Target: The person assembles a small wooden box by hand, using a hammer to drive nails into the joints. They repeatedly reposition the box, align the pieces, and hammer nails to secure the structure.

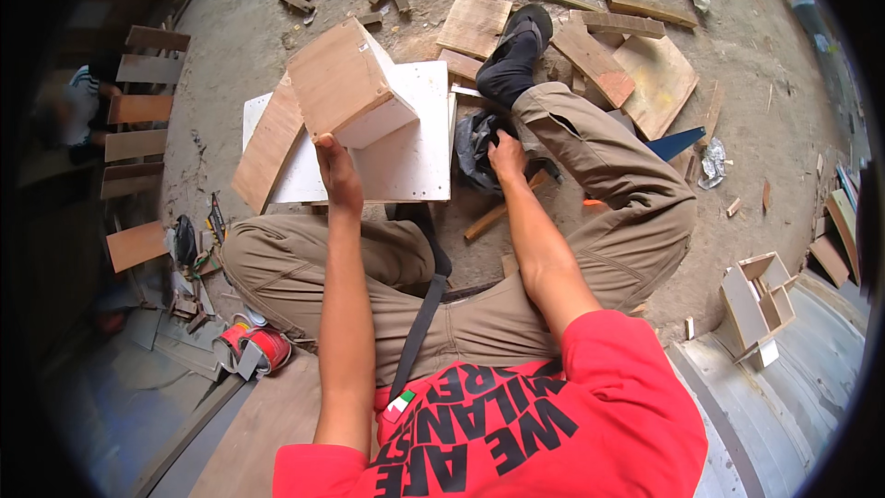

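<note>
I sit on the ground with my legs spread. My left hand (pixel 337 171) grips the near lower edge of a small wooden box (pixel 346 83) with a brown top and white sides, tilted up over a white board (pixel 410 161). My right hand (pixel 506 155) reaches into a black plastic bag (pixel 473 143) lying by my right knee, with its fingers closed inside the bag; what they hold is hidden. A brown plywood panel (pixel 267 148) leans on the white board's left side.
Wood offcuts and plywood sheets (pixel 656 81) litter the dirt floor ahead. A red tool (pixel 251 348) lies by my left thigh. A small open wooden box (pixel 758 302) sits at the right. Stacked slats (pixel 138 111) and another person (pixel 78 111) are at the left.
</note>
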Demonstrator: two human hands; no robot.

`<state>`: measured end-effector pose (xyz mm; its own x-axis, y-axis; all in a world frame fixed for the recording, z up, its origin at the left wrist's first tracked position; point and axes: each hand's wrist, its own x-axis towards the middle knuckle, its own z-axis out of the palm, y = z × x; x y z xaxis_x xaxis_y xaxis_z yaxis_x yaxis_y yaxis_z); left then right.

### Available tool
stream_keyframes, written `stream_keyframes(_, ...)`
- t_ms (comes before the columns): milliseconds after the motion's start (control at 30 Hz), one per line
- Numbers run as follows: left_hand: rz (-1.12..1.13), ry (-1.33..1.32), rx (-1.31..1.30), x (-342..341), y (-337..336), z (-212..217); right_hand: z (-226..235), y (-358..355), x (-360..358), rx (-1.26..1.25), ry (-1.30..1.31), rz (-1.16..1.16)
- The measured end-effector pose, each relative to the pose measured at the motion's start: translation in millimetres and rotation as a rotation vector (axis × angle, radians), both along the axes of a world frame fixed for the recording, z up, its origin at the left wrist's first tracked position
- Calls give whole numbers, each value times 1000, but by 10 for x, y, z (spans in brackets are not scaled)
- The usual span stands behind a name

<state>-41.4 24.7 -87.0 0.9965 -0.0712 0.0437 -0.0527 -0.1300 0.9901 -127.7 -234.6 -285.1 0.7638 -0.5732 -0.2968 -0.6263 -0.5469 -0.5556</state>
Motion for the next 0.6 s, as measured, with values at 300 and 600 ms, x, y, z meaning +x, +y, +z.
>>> stream_keyframes(300,-33,-27,-18,34,-154,186,-259,35,-67,-55,-32,-25)
stream_keyframes(600,-137,-81,44,92,-20,202,-171,-53,-39,109,-54,-159)
